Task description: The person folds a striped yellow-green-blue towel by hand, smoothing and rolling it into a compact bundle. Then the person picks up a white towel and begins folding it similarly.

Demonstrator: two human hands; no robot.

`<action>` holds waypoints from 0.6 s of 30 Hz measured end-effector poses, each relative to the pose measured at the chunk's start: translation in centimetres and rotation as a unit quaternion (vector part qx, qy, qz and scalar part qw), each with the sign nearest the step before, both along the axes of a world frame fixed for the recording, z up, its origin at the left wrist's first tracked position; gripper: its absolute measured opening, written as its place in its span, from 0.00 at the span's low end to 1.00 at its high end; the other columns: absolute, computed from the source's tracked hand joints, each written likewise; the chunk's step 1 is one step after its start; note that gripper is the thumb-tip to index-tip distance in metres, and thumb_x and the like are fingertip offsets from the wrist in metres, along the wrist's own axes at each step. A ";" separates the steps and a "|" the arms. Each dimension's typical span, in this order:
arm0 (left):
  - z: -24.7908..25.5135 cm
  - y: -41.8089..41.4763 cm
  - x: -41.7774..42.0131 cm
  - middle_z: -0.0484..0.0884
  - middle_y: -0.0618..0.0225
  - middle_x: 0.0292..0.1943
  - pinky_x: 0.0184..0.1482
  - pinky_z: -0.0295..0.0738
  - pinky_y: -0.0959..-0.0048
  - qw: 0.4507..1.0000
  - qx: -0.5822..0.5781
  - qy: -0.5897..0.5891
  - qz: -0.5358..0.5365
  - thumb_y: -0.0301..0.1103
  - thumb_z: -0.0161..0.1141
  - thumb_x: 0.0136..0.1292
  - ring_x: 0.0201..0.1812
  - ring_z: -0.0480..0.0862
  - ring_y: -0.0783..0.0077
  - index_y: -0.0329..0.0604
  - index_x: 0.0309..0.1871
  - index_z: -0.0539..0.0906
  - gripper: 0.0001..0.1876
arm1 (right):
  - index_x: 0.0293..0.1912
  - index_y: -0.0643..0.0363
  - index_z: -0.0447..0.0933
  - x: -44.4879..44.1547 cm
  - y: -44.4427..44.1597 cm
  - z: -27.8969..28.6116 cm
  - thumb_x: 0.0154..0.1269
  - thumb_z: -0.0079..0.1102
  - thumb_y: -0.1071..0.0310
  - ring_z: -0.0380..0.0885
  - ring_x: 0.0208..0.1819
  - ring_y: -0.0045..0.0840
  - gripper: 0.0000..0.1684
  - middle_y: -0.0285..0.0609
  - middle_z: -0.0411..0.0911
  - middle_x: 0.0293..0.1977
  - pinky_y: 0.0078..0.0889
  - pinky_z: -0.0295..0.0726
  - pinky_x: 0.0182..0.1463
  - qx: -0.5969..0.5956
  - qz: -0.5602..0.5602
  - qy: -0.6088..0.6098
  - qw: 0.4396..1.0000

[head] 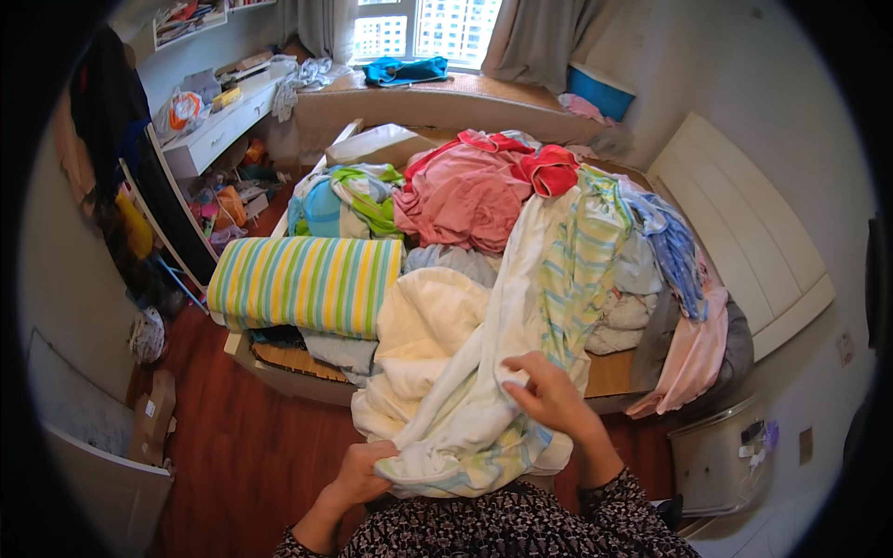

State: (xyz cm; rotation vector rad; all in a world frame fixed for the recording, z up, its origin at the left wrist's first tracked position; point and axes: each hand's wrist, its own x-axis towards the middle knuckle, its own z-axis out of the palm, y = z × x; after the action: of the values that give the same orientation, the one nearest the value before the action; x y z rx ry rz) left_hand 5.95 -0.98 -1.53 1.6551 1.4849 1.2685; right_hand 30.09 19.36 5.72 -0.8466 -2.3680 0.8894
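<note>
A long white cover with a yellow, green and blue patterned side [582, 244] stretches from the bed towards me. My left hand [361, 469] pinches its near edge, close to my waist. Over the cover's white part is my right hand [548, 394], its thumb and forefinger apart; whether the fingertips touch the fabric is not clear. Beneath the cover, a cream quilt [429, 314] hangs down over the front of the bed. A folded striped quilt [307, 284] in yellow, green and white lies to the left.
Pink and red bedding [481, 188] is heaped at the middle of the bed, with a blue and green bundle [349, 199] beside it. A pink cloth [691, 356] droops near the headboard [739, 237]. On the right stands a small cabinet [711, 460]; a board [104, 453] leans at left.
</note>
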 end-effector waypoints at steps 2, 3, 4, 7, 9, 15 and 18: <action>2.6 -1.2 -0.7 0.78 0.61 0.23 0.26 0.73 0.70 0.996 0.082 0.026 0.002 0.29 0.68 0.49 0.22 0.80 0.61 0.37 0.27 0.80 0.07 | 0.53 0.60 0.74 0.4 1.6 0.9 0.63 0.62 0.67 0.77 0.28 0.30 0.20 0.47 0.74 0.41 0.29 0.76 0.32 0.049 0.014 -0.036 0.998; 3.8 -2.1 -1.1 0.77 0.62 0.21 0.24 0.71 0.70 0.992 0.123 0.039 0.007 0.29 0.68 0.49 0.21 0.79 0.62 0.36 0.26 0.80 0.08 | 0.55 0.60 0.73 0.0 2.2 1.5 0.63 0.62 0.67 0.78 0.29 0.30 0.21 0.46 0.73 0.42 0.28 0.76 0.32 0.073 0.022 -0.056 0.996; 5.4 -2.9 -1.4 0.78 0.62 0.22 0.25 0.72 0.70 0.987 0.149 0.061 0.013 0.30 0.68 0.50 0.21 0.79 0.63 0.36 0.27 0.80 0.08 | 0.58 0.58 0.71 -0.7 2.7 2.6 0.62 0.63 0.67 0.79 0.30 0.31 0.24 0.47 0.72 0.46 0.29 0.78 0.34 0.042 0.026 -0.074 0.996; 8.2 -4.2 -2.2 0.81 0.62 0.25 0.28 0.74 0.71 0.971 0.195 0.103 0.088 0.33 0.67 0.52 0.24 0.81 0.66 0.33 0.29 0.81 0.10 | 0.62 0.54 0.68 -3.9 4.8 3.7 0.62 0.59 0.70 0.80 0.34 0.37 0.28 0.50 0.71 0.52 0.35 0.80 0.38 0.100 0.009 -0.041 0.994; 8.1 -4.3 -2.5 0.83 0.62 0.26 0.29 0.75 0.71 0.961 0.179 0.115 0.177 0.35 0.67 0.54 0.25 0.82 0.68 0.32 0.30 0.82 0.12 | 0.65 0.51 0.65 -6.4 7.1 0.7 0.62 0.55 0.71 0.80 0.38 0.45 0.31 0.54 0.68 0.57 0.41 0.79 0.43 0.170 -0.019 -0.057 0.984; 0.1 -2.4 -3.0 0.77 0.60 0.23 0.28 0.70 0.72 0.972 0.021 -0.027 0.230 0.22 0.62 0.45 0.23 0.77 0.64 0.33 0.29 0.80 0.06 | 0.68 0.47 0.59 -9.1 9.5 -20.4 0.59 0.53 0.72 0.72 0.55 0.53 0.37 0.62 0.64 0.60 0.49 0.77 0.51 0.131 -0.001 -0.253 0.959; -1.6 -2.4 -1.7 0.81 0.57 0.29 0.35 0.76 0.70 0.976 -0.044 0.000 0.216 0.22 0.65 0.45 0.32 0.84 0.58 0.35 0.37 0.82 0.13 | 0.61 0.55 0.64 -9.1 6.7 -23.2 0.60 0.52 0.71 0.72 0.54 0.53 0.28 0.64 0.67 0.56 0.50 0.77 0.47 0.114 -0.032 -0.280 0.953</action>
State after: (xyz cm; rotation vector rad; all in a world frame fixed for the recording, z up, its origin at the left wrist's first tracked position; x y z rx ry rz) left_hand 4.28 -3.40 -3.18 1.3158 1.9417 1.3964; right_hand 21.03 26.02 -17.44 -1.1907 -2.8244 0.3585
